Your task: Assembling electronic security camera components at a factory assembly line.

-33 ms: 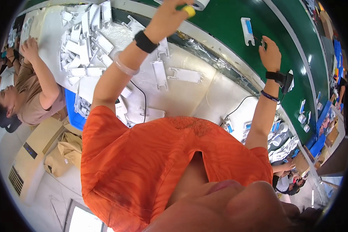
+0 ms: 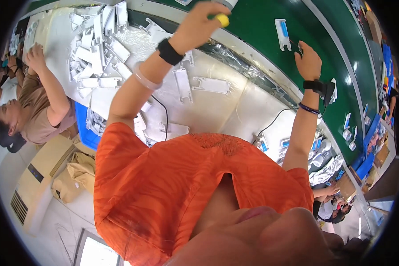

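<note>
My left hand [image 2: 198, 27] reaches over the green belt's near edge, its thumb and bent finger apart. A small yellow round thing [image 2: 222, 20] sits at the thumb tip; whether it is worn or held, I cannot tell. Just beyond the fingers, a white rounded part [image 2: 226, 3] is cut off by the top edge. Over the belt, my right hand [image 2: 309, 63] has its fingers pinched on what looks like a thin dark wire [image 2: 295, 44]. That wire leads to a flat white housing [image 2: 280, 34] carrying a blue piece.
White housings [image 2: 93, 53] lie heaped on the table's left, with a few loose [image 2: 212, 85] nearer me. More parts ride on the green belt [image 2: 261, 44]. A black cable [image 2: 166, 113] crosses the table. To the left a co-worker [image 2: 42, 97] sits by a blue bin [image 2: 85, 126].
My left hand has come back slightly toward me, the yellow thing moving with it. My right hand and the white housing have shifted a little left.
</note>
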### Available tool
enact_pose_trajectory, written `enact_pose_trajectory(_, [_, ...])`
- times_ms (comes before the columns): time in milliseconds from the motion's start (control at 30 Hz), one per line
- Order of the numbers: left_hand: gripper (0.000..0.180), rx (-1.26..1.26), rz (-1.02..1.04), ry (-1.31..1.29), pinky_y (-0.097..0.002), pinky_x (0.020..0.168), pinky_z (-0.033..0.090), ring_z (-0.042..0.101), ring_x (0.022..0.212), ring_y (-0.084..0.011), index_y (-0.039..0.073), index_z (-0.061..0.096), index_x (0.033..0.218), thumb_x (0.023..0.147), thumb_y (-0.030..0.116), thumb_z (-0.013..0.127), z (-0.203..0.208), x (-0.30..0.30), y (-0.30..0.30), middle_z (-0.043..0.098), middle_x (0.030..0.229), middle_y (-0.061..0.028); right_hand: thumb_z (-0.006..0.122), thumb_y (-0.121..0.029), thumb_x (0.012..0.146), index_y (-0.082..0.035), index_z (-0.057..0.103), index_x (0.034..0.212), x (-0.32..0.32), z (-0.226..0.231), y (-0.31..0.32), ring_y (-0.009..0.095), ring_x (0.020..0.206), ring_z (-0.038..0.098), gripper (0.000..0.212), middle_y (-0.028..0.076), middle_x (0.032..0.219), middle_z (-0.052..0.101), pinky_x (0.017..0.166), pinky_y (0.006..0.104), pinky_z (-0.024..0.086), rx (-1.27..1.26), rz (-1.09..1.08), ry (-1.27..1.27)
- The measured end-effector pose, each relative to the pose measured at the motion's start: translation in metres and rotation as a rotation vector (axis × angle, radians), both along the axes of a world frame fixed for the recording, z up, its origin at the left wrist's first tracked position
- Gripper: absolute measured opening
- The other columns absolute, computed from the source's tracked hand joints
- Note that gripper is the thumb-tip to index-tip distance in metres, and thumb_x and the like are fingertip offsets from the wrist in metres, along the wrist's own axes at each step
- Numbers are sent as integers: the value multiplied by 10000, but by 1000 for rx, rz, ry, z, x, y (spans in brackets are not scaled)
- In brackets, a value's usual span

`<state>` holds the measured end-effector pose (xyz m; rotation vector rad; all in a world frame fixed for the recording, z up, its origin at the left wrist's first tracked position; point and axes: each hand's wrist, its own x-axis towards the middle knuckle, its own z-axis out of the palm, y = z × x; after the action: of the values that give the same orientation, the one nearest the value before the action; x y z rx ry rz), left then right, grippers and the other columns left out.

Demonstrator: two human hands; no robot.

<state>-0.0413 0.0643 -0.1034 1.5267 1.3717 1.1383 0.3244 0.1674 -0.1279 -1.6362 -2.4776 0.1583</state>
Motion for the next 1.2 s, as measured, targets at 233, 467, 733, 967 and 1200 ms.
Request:
enact_pose_trajectory(233, [380, -163, -205, 16, -380, 896, 465, 553, 1075, -281, 37, 581, 1178, 813, 125, 640, -1, 85, -47, 580, 1199, -148, 589, -207, 929, -60, 648, 1019, 2, 26, -29, 211, 722, 666, 182, 94, 747, 664, 709, 330, 489, -323, -6, 34])
enact_pose_trajectory(467, [766, 183, -279, 69, -424, 1065, 339, 375, 1296, -345, 60, 402, 1412, 758, 237, 759, 28, 122, -83, 395, 1424, -169, 571, -147, 974, 3, 609, 1028, -15, 104, -138, 50, 583, 532, 164, 6, 720, 591, 540, 196, 416, -1210, 148, 969])
enact_pose_trajectory(733, [700, -230, -371, -757, -242, 748, 496, 613, 869, -145, 89, 308, 1439, 858, 74, 698, 64, 139, -137, 549, 1202, -96, 574, -172, 970, 15, 618, 1108, -6, 133, -210, 33, 581, 499, 236, 15, 770, 623, 515, 171, 381, -1255, 98, 1143])
enact_pose_trajectory(967, [464, -523, -463, -472, -202, 580, 428, 536, 714, -72, 47, 421, 1321, 911, 121, 625, 107, 123, -170, 585, 941, -25, 642, -102, 912, -25, 688, 1044, -6, 158, -243, 121, 619, 537, 160, 53, 792, 588, 540, 241, 415, -695, 299, 642])
enact_pose_trajectory(1200, [286, -453, -214, -646, -251, 518, 510, 597, 667, -104, 6, 479, 1209, 998, 197, 446, 116, 152, -178, 604, 895, -75, 732, 27, 796, -33, 703, 1013, -24, 154, -279, 167, 671, 607, 227, 90, 835, 602, 545, 266, 453, 62, 31, 703])
